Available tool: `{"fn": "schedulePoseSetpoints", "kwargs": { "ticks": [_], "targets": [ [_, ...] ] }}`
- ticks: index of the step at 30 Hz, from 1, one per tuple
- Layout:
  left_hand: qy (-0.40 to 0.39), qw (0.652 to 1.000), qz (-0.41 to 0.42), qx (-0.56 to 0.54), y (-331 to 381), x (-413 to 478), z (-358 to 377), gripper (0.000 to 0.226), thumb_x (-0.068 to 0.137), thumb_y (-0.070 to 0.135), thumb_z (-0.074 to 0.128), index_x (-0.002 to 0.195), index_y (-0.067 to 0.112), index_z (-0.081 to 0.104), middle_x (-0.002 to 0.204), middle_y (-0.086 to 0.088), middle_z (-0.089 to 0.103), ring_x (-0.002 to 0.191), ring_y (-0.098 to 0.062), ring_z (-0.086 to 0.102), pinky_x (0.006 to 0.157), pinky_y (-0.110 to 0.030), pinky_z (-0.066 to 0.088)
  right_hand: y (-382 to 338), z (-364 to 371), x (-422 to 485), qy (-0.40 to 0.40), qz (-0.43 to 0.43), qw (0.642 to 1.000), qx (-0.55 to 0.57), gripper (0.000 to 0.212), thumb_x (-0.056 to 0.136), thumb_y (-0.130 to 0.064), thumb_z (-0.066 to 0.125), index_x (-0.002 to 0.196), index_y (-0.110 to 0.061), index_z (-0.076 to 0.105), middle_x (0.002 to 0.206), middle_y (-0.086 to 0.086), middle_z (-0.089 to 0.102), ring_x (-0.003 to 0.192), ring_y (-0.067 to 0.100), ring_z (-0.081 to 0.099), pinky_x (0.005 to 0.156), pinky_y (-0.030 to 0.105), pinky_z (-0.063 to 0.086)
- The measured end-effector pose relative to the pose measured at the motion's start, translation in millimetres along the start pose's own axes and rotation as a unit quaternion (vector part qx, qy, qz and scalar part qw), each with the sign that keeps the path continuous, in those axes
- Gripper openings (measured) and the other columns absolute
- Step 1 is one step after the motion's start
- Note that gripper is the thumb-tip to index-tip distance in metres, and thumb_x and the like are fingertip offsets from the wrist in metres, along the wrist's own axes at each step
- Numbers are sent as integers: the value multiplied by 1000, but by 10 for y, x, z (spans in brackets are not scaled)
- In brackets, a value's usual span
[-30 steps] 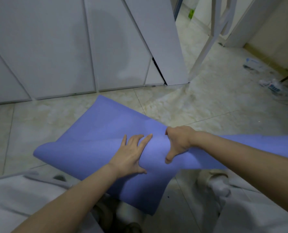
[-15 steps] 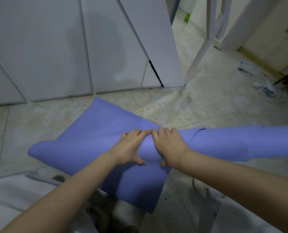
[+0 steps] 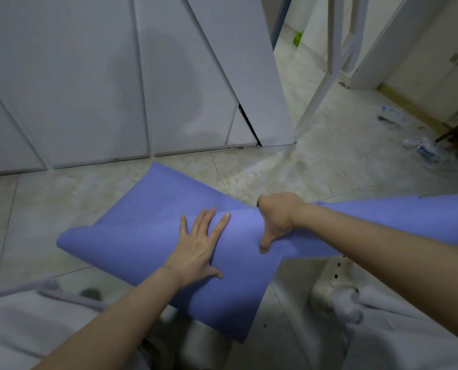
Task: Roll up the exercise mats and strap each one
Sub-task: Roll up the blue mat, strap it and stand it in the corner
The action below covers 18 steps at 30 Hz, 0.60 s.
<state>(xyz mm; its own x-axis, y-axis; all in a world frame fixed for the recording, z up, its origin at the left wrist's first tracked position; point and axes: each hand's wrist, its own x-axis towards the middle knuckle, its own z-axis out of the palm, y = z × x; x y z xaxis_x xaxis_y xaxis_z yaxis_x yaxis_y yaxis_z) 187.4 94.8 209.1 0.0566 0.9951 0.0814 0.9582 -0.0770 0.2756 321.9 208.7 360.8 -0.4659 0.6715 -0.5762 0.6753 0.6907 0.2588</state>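
A blue-violet exercise mat (image 3: 147,225) lies partly rolled on the tiled floor in front of me, its roll running from the left across to the right edge of the view. My left hand (image 3: 198,247) lies flat on the roll with straight, spread fingers. To its right, my right hand (image 3: 277,218) grips the roll, fingers curled over the far side and thumb pressed on the near side. A loose flap of the mat hangs toward me between my knees. No strap is visible.
White cupboard doors (image 3: 115,76) stand just beyond the mat. A white frame leg (image 3: 318,94) slants across the upper right. Plastic litter (image 3: 422,150) lies on the floor at the right. My knees in pale clothing (image 3: 22,324) fill the bottom corners.
Half a second ago both hands sat together on top of the roll. Now my left hand is flat with spread fingers and my right hand has shifted right, curled round the roll.
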Motion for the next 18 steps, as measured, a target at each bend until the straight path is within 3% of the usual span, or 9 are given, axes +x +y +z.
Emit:
{"fn": "schedulePoseSetpoints", "kwargs": {
  "ticks": [4,7,10,13,16,18],
  "targets": [
    [-15,1000,0,23,18,70,-7,140,46,66,77,145,27,-14,141,-20,42,133,-35,40,99,-71,24,94,90,33,-58,-2,997,58,75,57,-59,80,112,-12,58,105,4,66,92,26,63,78,32,51],
    [-41,999,23,-9,78,131,-64,120,64,56,72,150,27,-7,144,-7,31,137,-22,28,111,-54,16,190,130,-9,-96,1,991,92,78,57,-60,80,116,-15,56,111,2,64,96,24,63,84,34,53],
    [-70,996,27,-44,81,175,-113,110,65,50,75,150,29,8,141,1,32,134,-16,29,108,-41,23,211,170,-95,-111,-1,990,88,87,62,-64,75,128,-18,43,122,0,57,105,24,58,88,32,48],
    [-84,994,37,-56,81,201,-163,105,64,48,76,148,31,15,136,5,38,128,-14,36,100,-37,30,107,276,-178,-44,-28,998,32,88,66,-67,69,130,-15,37,124,2,56,106,26,57,88,35,46],
    [-88,994,53,-45,121,277,-237,103,63,49,77,147,31,19,130,6,44,120,-15,44,93,-36,37,-160,478,-249,68,-67,992,-88,85,72,-59,69,130,-8,34,121,10,49,105,28,52,87,36,39],
    [-91,992,66,-57,132,288,-253,102,61,49,79,144,30,24,126,6,48,115,-16,47,91,-36,40,-317,582,-234,95,-64,986,-120,87,74,-53,70,133,-4,30,120,12,45,105,28,48,90,36,36]
  ]
}}
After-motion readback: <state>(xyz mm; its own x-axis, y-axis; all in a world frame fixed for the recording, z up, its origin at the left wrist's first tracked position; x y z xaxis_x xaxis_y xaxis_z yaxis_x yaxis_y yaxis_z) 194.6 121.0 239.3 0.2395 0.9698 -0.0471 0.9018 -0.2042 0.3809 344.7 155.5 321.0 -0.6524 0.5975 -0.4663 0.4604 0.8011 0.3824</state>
